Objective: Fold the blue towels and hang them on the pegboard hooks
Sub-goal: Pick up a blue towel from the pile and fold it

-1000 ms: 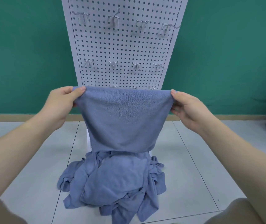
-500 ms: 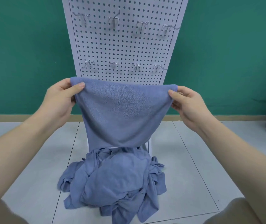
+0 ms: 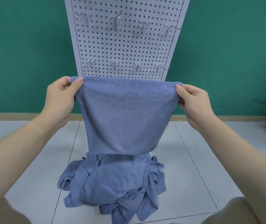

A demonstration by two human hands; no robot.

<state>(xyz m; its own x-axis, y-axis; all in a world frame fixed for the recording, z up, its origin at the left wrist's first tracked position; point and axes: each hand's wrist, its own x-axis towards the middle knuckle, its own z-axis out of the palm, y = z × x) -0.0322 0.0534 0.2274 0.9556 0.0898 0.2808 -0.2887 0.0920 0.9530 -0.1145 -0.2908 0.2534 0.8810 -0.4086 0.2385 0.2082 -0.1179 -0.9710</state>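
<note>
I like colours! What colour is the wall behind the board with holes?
Green, a deep teal shade wall, seen in the head view.

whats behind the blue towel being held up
Behind the held blue terry towel stands the white perforated pegboard; two rows of metal hooks show above it. The board's lower part and foot are covered. The pile of crumpled blue towels lies below.

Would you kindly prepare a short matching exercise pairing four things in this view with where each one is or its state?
Things:
1. held towel
2. towel pile
3. pegboard hooks
4. left hand

States:
a. crumpled on the floor
b. bare, nothing hanging
c. stretched between two hands
d. pinching a towel corner

Pairs: 1-c, 2-a, 3-b, 4-d
</note>
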